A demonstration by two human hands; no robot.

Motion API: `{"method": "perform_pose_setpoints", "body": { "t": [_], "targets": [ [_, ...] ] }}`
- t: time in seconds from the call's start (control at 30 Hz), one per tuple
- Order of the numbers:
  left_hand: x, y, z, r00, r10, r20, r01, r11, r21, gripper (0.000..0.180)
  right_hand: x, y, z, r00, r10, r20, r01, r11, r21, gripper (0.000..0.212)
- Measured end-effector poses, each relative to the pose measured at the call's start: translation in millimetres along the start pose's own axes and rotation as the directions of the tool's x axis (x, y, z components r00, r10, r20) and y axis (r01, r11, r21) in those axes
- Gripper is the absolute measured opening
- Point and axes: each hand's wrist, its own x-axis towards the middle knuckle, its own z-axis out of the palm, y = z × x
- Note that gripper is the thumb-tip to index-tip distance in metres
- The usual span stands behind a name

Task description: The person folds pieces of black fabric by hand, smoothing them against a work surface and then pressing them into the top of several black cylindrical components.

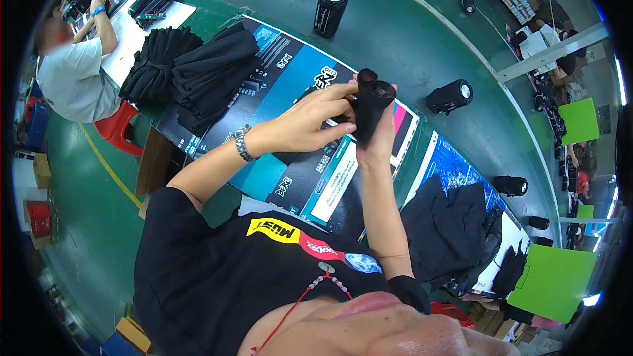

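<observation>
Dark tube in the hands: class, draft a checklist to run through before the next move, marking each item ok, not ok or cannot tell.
1. Right hand holds the dark tube: ok.
2. Left hand has a firm grip on it: cannot tell; the fingers are close against it.
3. Tube's inside empty: cannot tell.
4. Black cloths at left gathered in bundles: ok.
5. Dark cloth at right neatly stacked: not ok, heaped loosely.

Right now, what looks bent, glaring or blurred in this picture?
In the head view, the green bench looks curved; light strips glare at far right; the seated person has a blurred head; the left hand and right hand look fairly sharp.
</observation>
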Motion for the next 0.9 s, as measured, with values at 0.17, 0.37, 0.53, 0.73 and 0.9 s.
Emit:
{"method": "perform_pose_setpoints", "body": {
  "t": [0.17,0.37,0.53,0.73,0.9],
  "targets": [
    [-11,-9,10,0.863,-0.503,0.043,0.292,0.428,-0.855,0.037,3,17,19,0.999,-0.036,-0.024,0.030,0.974,-0.226,0.045],
    [-11,-12,3,0.826,-0.559,-0.069,0.348,0.602,-0.719,0.034,-4,36,16,0.969,-0.245,-0.034,0.212,0.894,-0.396,0.030],
    [-10,-29,-14,0.873,-0.432,-0.226,0.321,0.858,-0.401,0.020,-5,17,15,0.995,0.087,0.056,-0.072,0.970,-0.234,0.023],
    [-16,-41,-32,0.818,-0.539,0.200,0.371,0.229,-0.900,0.026,14,-15,8,0.902,0.369,0.222,-0.329,0.924,-0.197,0.025],
    [8,-49,-38,0.779,-0.539,0.322,0.436,0.094,-0.895,0.038,58,-22,-8,0.957,0.099,0.271,-0.105,0.994,0.007,0.016]
  ]
}}
